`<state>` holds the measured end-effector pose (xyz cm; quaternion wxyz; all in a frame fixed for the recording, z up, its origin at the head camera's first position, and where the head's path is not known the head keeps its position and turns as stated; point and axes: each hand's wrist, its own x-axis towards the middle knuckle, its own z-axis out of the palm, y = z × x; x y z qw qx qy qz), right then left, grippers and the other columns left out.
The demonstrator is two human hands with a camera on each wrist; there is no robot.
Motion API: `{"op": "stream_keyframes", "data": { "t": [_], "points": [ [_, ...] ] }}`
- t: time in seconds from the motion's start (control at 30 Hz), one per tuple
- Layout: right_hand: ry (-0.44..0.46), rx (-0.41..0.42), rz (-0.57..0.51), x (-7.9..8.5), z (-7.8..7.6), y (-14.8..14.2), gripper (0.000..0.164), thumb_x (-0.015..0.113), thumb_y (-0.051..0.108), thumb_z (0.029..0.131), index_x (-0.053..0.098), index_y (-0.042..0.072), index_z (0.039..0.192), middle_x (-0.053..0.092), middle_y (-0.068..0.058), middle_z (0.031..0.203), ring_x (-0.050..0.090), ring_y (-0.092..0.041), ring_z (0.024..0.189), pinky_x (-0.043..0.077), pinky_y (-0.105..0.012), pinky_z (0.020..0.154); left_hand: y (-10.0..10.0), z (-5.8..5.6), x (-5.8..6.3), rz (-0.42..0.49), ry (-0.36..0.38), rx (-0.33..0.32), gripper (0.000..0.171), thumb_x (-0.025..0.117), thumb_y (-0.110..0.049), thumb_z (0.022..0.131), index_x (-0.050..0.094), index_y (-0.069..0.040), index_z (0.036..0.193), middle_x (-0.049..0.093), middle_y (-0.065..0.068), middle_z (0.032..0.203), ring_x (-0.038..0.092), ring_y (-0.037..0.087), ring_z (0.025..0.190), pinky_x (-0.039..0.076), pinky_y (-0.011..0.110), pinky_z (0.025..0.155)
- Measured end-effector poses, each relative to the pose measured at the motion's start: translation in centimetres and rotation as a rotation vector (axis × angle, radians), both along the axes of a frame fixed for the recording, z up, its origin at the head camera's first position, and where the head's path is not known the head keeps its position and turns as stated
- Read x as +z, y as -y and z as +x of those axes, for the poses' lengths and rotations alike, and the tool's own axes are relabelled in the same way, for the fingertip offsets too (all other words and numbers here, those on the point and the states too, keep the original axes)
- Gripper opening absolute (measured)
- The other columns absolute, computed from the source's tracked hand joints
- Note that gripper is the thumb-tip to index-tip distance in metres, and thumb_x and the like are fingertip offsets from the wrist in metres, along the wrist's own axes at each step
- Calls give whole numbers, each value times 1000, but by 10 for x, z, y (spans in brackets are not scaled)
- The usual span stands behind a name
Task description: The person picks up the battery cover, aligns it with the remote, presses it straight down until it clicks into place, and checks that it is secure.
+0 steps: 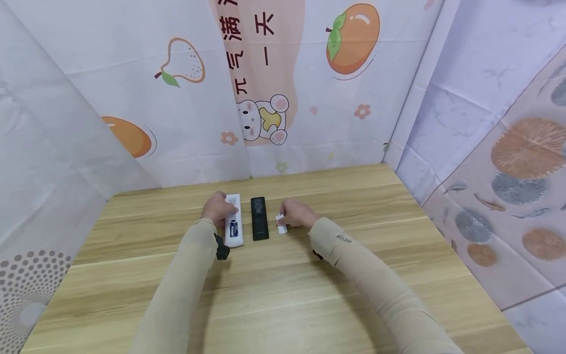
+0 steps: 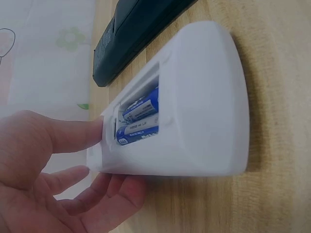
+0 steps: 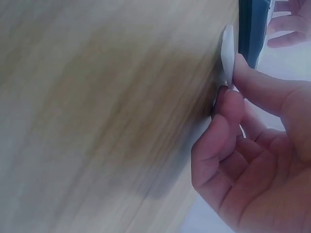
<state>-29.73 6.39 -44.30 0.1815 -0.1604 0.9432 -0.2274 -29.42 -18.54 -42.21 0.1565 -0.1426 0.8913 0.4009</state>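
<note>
Lying battery side up on the table [image 1: 274, 280] in the head view, the white remote [image 1: 239, 223] is being held at its farther part by the left hand [image 1: 217, 209], while two batteries [image 1: 234, 228] are being exposed nearer the person. Beside it, the black remote [image 1: 259, 219] is being touched by neither hand, and past that a white cover [image 1: 282, 228] is being held by the right hand [image 1: 298, 214].

In the left wrist view, the white remote is being gripped between the thumb, laid over its back, and fingers curled against its side. Being smooth, rigid plastic, it is being judged light but slightly slippery; its long sides are being favoured for holding, clear of the batteries.

In the right wrist view, the cover is being pinched between thumb and fingertip. Being thin, it is being judged very light, stiff and perhaps snappable, so its edges are being recommended for a gentle hold.
</note>
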Motion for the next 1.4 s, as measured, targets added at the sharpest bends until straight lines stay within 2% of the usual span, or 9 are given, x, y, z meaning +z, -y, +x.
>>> {"op": "stream_keyframes", "data": {
  "t": [0.1,0.27,0.6,0.83,1.07,1.13,1.2,1.3,1.4],
  "points": [
    [21,-10,-18,1,1,-1,20,77,22,93,64,7,95,63,-4,87,58,-16,70,49,-26,57,-1,2,1,16,-4,10,70,65,-13,96,29,0,155,45,29,143,58,38,110,58,48,85],
    [13,-13,-28,0,1,-2,21,77,23,93,65,7,98,63,-3,89,57,-16,74,49,-26,61,-1,1,0,17,-3,19,71,66,-12,96,30,-1,155,45,29,143,58,38,109,58,46,84],
    [-57,10,-46,-4,0,-2,21,77,23,93,66,6,100,64,-3,92,56,-17,79,51,-29,71,1,-3,-3,7,-3,22,72,69,-13,94,32,0,153,47,27,142,58,36,107,58,40,76],
    [-141,50,-53,3,6,0,22,77,22,93,65,6,103,66,-5,98,59,-18,87,53,-34,80,0,-3,-2,-43,-17,8,70,70,-13,94,35,2,152,48,27,142,58,36,107,59,40,75],
    [-95,49,-150,13,10,-6,17,76,16,93,64,6,97,68,-9,102,64,-22,96,55,-33,79,-3,-1,0,-52,-8,18,68,70,-13,94,36,1,152,47,27,143,58,36,110,58,41,80],
    [-74,38,-181,11,9,-9,16,76,16,93,63,6,96,69,-9,102,64,-21,94,56,-31,76,-3,0,0,-61,-8,12,68,70,-13,94,36,2,151,49,27,142,58,36,110,59,42,83],
    [-53,27,-211,10,8,-11,16,75,15,94,62,7,97,68,-9,100,63,-20,85,56,-30,68,-2,-1,0,-68,-8,7,68,70,-14,94,37,2,151,50,27,141,59,37,110,59,44,85],
    [-15,-8,-277,11,7,-14,15,73,12,95,60,5,98,68,-10,94,62,-25,70,57,-37,60,-2,-2,0,-64,-14,0,69,70,-14,94,37,3,151,51,28,139,60,38,110,59,46,87],
    [21,-46,-338,16,8,-15,15,71,11,97,57,4,99,67,-12,92,62,-28,64,58,-40,54,-1,-4,0,-63,-21,5,68,72,-15,93,38,3,150,52,27,137,60,37,109,58,47,88]
  ]
}}
